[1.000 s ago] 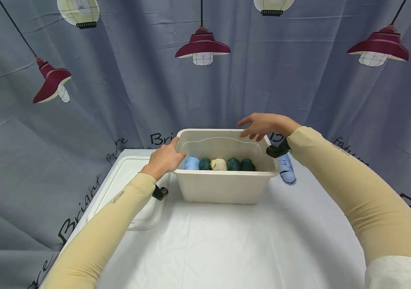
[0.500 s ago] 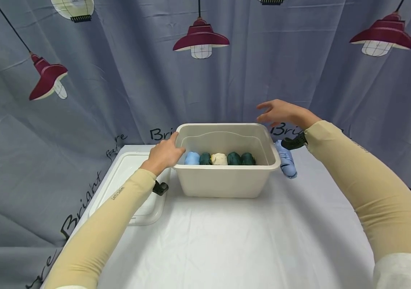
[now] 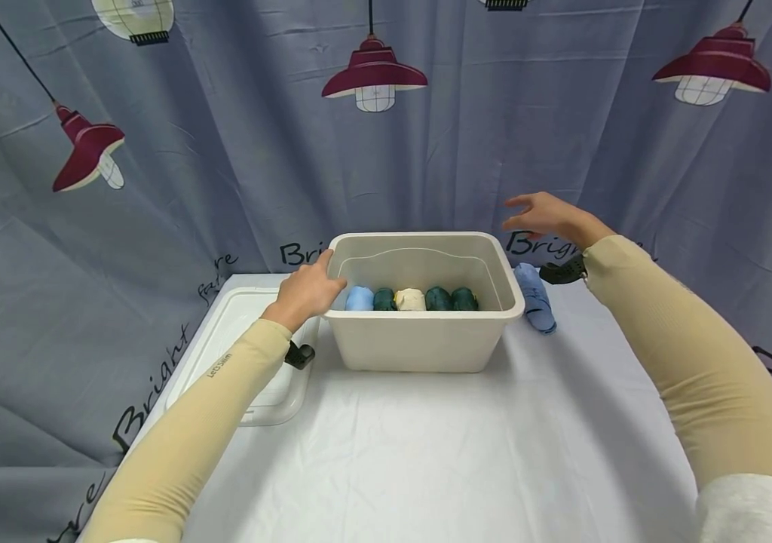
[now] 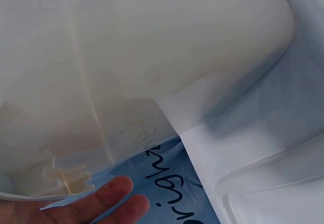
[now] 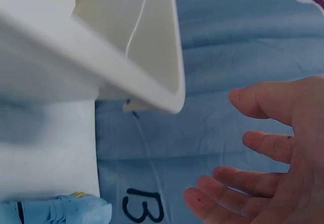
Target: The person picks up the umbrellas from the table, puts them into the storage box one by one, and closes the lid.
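A cream plastic storage bin [image 3: 420, 343] stands on the white table. Inside it, in a row, sit a light blue roll [image 3: 360, 298], a cream roll [image 3: 410, 299] and several dark green rolls [image 3: 438, 299] of what looks like cloth. My left hand [image 3: 307, 292] holds the bin's left rim, thumb over the inner side; in the left wrist view fingertips [image 4: 117, 188] show beneath the rim. My right hand [image 3: 540, 214] hovers beyond the bin's right end, touching nothing, its fingers spread and loosely bent. Below it, a blue rolled cloth [image 3: 535, 298] lies beside the bin.
A white lid [image 3: 277, 396] lies flat on the table at the left, partly under my left forearm. Behind the table hangs a grey-blue curtain [image 3: 257, 151] printed with lamps and lettering. White tablecloth [image 3: 427, 452] covers the table in front of the bin.
My right hand has moved right, from over the bin's far right corner to past its right end. The left hand stays on the left rim. The head view has shifted slightly.
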{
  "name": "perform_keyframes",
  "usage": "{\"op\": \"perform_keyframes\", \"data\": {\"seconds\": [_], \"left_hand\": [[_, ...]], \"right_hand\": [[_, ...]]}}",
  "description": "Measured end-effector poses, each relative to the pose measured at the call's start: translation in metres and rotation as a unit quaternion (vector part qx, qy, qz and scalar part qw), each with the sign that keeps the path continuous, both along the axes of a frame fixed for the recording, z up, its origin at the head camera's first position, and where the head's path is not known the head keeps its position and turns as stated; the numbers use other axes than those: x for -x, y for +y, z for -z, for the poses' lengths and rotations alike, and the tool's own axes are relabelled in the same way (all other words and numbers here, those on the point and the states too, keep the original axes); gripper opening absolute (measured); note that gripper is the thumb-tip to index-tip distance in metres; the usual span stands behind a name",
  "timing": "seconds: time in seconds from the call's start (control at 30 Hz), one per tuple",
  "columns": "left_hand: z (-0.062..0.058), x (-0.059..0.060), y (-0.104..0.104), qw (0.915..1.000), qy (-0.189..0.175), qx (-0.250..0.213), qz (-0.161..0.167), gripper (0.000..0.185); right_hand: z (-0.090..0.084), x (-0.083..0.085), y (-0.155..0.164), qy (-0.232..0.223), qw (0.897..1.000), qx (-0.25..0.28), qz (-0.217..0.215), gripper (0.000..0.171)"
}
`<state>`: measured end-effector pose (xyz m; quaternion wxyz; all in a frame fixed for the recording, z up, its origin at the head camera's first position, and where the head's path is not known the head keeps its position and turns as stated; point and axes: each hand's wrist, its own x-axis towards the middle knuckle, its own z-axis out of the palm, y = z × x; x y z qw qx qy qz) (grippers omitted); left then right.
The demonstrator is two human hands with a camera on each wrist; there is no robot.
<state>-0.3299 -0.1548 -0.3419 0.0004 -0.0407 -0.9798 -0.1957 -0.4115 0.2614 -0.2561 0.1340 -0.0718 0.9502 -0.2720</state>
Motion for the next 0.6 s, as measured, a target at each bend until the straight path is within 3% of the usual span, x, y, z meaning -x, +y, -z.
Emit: {"op": "perform_keyframes", "data": {"seconds": [0.6], "left_hand": [[0.001, 0.001, 0.0, 1.0, 0.006, 0.004, -0.001, 0.076]], "right_hand": [[0.04, 0.01, 0.028, -0.024, 0.997, 0.057, 0.048, 0.086]]}}
